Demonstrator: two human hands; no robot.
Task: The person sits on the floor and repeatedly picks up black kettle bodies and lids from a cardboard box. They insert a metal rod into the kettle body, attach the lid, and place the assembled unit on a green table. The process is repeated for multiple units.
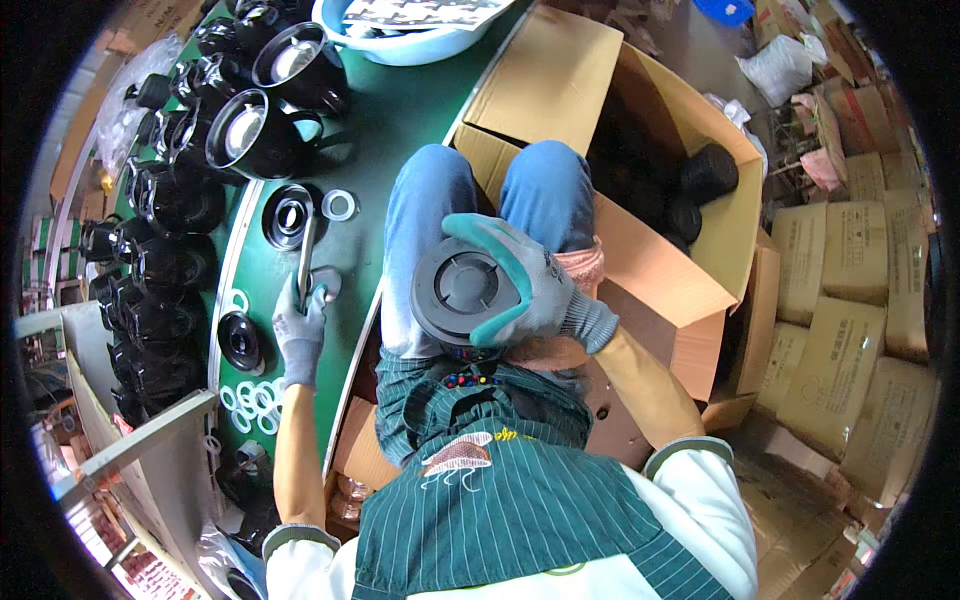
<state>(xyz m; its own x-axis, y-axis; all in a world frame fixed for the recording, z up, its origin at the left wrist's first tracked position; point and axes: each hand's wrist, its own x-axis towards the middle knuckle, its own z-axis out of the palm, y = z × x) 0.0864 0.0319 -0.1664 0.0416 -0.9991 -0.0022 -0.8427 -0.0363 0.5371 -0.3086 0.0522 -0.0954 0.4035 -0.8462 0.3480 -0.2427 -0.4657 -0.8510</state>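
My left hand [302,335], in a grey glove, is closed around a slim metal tool [305,255] over the green table. The tool's far tip reaches the edge of a black ring-shaped lid [288,217]. Beside my fingers is a small grey disc [326,283]; whether they touch it I cannot tell. My right hand [530,280], in a grey and green glove, grips a round black plastic cap [457,290] with a spoked centre, held over my lap. A white ring [340,205] lies next to the lid, and another black lid [240,340] rests nearer me.
Several white rings [252,403] lie at the table's near left. Black pots [250,135] crowd the far left, below a light blue basin [420,48]. An open carton [735,240] with black round parts stands right of my knees; stacked cartons [840,350] fill the far right.
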